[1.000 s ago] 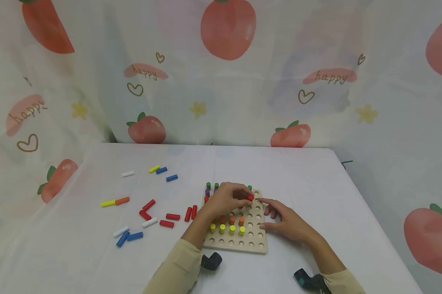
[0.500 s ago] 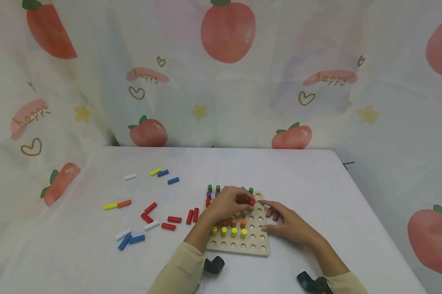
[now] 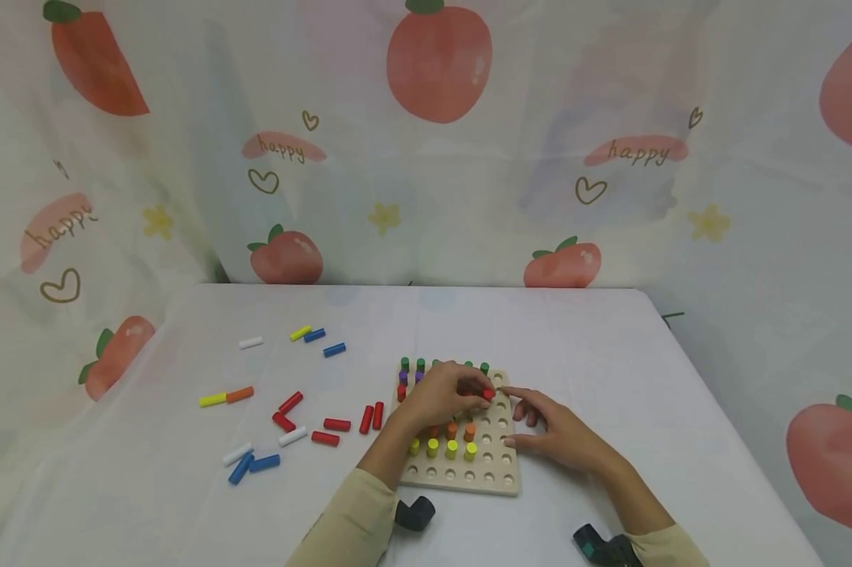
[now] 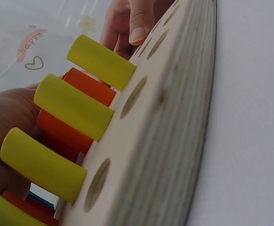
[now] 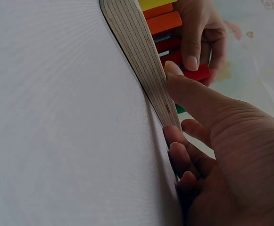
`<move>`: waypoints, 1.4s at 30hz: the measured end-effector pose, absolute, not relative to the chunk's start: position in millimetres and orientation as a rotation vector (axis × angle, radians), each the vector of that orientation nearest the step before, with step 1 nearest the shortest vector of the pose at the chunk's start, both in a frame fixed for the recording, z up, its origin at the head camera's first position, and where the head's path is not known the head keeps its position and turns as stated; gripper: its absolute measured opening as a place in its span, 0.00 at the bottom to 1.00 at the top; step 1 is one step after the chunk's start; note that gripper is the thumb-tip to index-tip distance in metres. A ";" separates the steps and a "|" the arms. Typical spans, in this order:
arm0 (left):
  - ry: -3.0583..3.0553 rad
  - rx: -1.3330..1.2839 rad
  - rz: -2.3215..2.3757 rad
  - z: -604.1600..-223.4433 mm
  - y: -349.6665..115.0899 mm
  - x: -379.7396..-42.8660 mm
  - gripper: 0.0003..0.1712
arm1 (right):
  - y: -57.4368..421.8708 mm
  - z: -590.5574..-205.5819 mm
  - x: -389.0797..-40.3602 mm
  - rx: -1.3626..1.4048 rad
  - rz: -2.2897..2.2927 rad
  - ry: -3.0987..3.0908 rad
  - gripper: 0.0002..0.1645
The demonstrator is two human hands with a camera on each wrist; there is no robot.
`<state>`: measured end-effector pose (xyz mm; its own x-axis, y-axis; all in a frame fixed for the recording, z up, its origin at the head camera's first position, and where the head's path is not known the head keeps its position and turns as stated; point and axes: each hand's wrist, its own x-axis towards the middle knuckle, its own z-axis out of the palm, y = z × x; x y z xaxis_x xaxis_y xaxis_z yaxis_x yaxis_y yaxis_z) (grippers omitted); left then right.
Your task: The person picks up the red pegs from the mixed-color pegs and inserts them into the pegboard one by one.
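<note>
A wooden pegboard (image 3: 461, 484) lies on the table with coloured pegs standing in rows. My left hand (image 3: 440, 398) reaches over it and pinches a red peg (image 3: 488, 394) near the right side, tilted in the right wrist view. At the board's right edge is my right hand (image 3: 561, 429); its thumb and index finger touch the edge, and the other fingers bend loosely beside it. Green pegs (image 3: 420, 365) stand along the far row. Yellow pegs (image 4: 85, 106) and orange pegs (image 3: 470, 431) stand nearer. My left hand hides part of the middle rows.
Loose red pegs (image 3: 337, 425), blue pegs (image 3: 264, 464), white pegs (image 3: 251, 342), yellow pegs (image 3: 213, 400) and an orange peg (image 3: 240, 394) lie on the white tablecloth (image 3: 150, 488) left of the board. A patterned curtain (image 3: 454, 205) hangs behind the table.
My left hand has moved slightly toward the near right with the red peg. The right hand keeps its place at the board's edge. The head view has shifted a little.
</note>
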<state>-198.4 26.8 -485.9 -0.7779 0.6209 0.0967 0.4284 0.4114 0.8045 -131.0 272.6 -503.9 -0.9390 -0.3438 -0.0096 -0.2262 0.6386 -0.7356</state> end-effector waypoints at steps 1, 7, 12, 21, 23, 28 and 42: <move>2.453 0.929 1.293 -486.0 26.9 -198.4 0.09 | 272.8 -504.0 -131.1 -0.476 -1.184 2.705 0.46; 2.503 0.973 1.240 -487.6 28.6 -200.5 0.10 | 273.7 -502.5 -130.9 -0.477 -1.180 2.721 0.46; 2.510 0.965 1.229 -487.6 28.3 -201.1 0.10 | 273.4 -501.3 -130.9 -0.480 -1.177 2.721 0.46; 2.503 0.967 1.234 -486.8 28.6 -201.7 0.11 | 273.6 -502.6 -131.3 -0.478 -1.173 2.726 0.46; 2.496 0.951 1.236 -486.8 28.8 -201.1 0.11 | 273.7 -503.2 -131.5 -0.482 -1.181 2.722 0.46; 2.488 0.922 1.231 -487.6 28.8 -199.6 0.11 | 273.9 -505.8 -132.3 -0.495 -1.179 2.721 0.45; 2.516 0.939 1.211 -487.5 27.2 -199.9 0.11 | 271.7 -504.5 -131.6 -0.486 -1.172 2.725 0.45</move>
<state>-199.9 27.2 -487.5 -0.7797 0.6191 0.0935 0.4593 0.4642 0.7573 -131.6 271.7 -504.5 -0.9387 -0.3447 0.0031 -0.2394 0.6455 -0.7253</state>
